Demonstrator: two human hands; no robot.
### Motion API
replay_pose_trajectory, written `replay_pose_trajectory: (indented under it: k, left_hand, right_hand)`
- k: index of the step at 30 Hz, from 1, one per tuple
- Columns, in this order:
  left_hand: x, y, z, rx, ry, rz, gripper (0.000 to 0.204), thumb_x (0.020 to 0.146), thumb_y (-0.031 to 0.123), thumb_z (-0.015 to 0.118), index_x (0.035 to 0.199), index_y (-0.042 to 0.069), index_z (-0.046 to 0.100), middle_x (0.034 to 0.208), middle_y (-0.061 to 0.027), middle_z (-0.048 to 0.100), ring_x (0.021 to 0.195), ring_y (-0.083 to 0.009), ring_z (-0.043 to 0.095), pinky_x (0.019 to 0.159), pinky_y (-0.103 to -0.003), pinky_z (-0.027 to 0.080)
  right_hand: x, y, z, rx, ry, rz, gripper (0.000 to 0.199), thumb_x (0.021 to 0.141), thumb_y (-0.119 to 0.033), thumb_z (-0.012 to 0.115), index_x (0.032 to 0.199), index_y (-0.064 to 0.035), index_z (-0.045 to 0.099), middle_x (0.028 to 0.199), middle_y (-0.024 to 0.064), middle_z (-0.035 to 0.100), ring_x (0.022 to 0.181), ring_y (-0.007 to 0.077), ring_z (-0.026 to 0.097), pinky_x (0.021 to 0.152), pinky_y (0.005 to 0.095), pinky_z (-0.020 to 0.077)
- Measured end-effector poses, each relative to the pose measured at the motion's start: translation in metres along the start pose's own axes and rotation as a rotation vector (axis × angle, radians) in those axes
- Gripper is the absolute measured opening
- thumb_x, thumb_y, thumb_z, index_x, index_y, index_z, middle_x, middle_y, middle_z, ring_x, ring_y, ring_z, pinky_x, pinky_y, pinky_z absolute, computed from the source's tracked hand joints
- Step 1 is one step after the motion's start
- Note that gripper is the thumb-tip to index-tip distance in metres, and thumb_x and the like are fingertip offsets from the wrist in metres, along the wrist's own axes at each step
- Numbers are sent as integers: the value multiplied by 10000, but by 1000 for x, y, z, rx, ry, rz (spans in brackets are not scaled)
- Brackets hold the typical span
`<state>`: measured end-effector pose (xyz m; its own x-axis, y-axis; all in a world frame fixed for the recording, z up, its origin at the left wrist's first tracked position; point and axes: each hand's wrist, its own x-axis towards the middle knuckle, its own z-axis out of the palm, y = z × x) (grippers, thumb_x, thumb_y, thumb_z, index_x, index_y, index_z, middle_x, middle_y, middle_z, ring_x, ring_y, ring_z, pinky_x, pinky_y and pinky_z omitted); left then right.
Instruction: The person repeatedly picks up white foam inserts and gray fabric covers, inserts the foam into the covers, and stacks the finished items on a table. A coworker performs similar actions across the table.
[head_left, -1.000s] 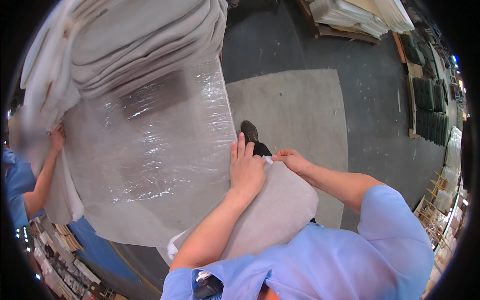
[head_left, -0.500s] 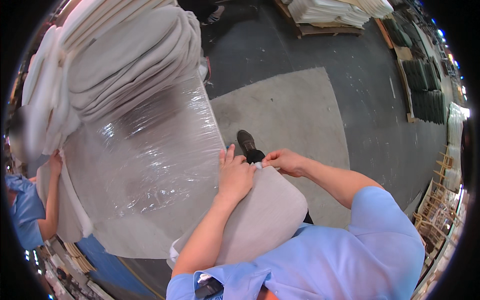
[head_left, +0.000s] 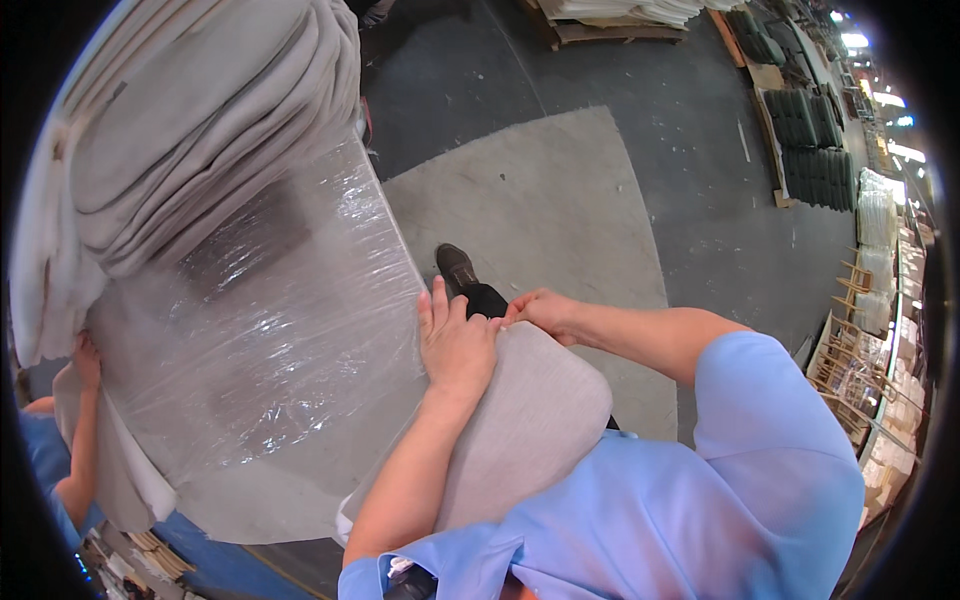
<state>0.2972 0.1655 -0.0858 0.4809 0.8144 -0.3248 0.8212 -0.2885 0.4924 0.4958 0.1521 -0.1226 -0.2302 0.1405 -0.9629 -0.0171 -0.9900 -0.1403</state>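
A light grey fabric-covered cushion (head_left: 535, 400) leans against my front, its far corner between my two hands. Across its left edge lies my left hand (head_left: 458, 345), two fingers stretched out past the corner. The other fingers of that hand are bent and grip the cushion's edge. My right hand (head_left: 540, 312) is closed in a pinch at the same corner, almost touching the left fingertips. What exactly the pinch holds is partly hidden by the fingers.
A plastic-wrapped table (head_left: 300, 330) stands at my left, with a stack of grey cushions (head_left: 200, 130) on its far end. Another person's hand (head_left: 88, 362) holds grey fabric at far left. Pallets with green cushions (head_left: 815, 150) and wooden frames (head_left: 850, 370) line the right.
The view has shifted, so the surroundings sit further left. A white bit showing at the cushion corner is now out of sight, and my right hand has closed in nearer my left.
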Motion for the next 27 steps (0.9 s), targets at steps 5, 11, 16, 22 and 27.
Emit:
replay_pose_trajectory:
  k: [5,11,16,22,27]
  left_hand:
    - [4,-1,1,73,-88,-16,366,992,387,666,978,72,852,1314,-110,684,1566,-349,318,1317,-543,68]
    - [5,1,-16,86,-229,-8,309,1004,331,658,1025,80,837,1274,-110,702,1562,-354,327,1320,-556,39]
    - [12,-2,-33,-323,-53,87,223,1028,229,633,1108,51,740,1173,-126,725,1363,-337,532,1179,-476,343]
    - [2,33,-12,-843,-241,-24,203,1062,192,562,1103,49,700,994,-160,737,946,-311,710,843,-401,542]
    - [-3,32,1,-842,-245,-88,266,1091,215,538,1116,22,719,972,-95,767,934,-185,706,866,-336,536]
  right_hand:
    - [27,14,3,104,-83,192,74,1018,-128,667,963,-94,702,868,4,718,693,126,652,607,358,553]
    - [51,48,-8,378,-338,282,131,1068,-181,580,1077,-109,689,956,18,735,778,176,699,721,415,618]
    - [37,56,1,565,-251,322,162,1075,-159,555,1084,-88,700,984,42,746,828,188,720,785,403,635]
    - [-1,58,23,719,-409,170,180,1076,-201,577,1072,-74,705,977,47,743,805,186,710,769,397,624]
    - [-19,69,37,528,-15,-89,204,1080,-230,582,1073,-67,706,976,53,744,806,189,709,762,393,616]
